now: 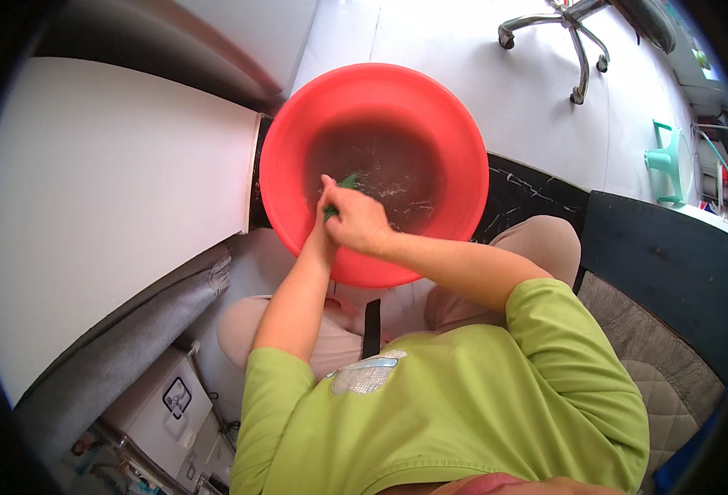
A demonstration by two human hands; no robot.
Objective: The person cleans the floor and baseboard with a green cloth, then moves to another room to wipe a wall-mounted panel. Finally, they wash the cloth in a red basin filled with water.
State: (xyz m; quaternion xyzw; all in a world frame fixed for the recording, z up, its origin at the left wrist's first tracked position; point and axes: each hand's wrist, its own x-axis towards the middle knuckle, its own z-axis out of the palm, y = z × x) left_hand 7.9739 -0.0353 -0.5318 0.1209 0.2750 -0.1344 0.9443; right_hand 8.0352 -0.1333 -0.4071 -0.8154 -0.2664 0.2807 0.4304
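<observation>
A red plastic basin stands before me, holding dark, rippling water. Over its near left part, my right hand is closed around a soft green item, which pokes out on both sides of the fist. It may be a scrubbing pad or cloth; blur hides which. My right hand crosses over my left hand and presses the green item against it near the wrist. The left thumb points up and away from me. The other left fingers are mostly hidden, so their grip cannot be told.
A white cabinet or table panel lies close on the left, with grey fabric below its edge. A black marbled strip crosses the floor behind the basin. Farther off are a wheeled chair base and a turquoise plastic stool.
</observation>
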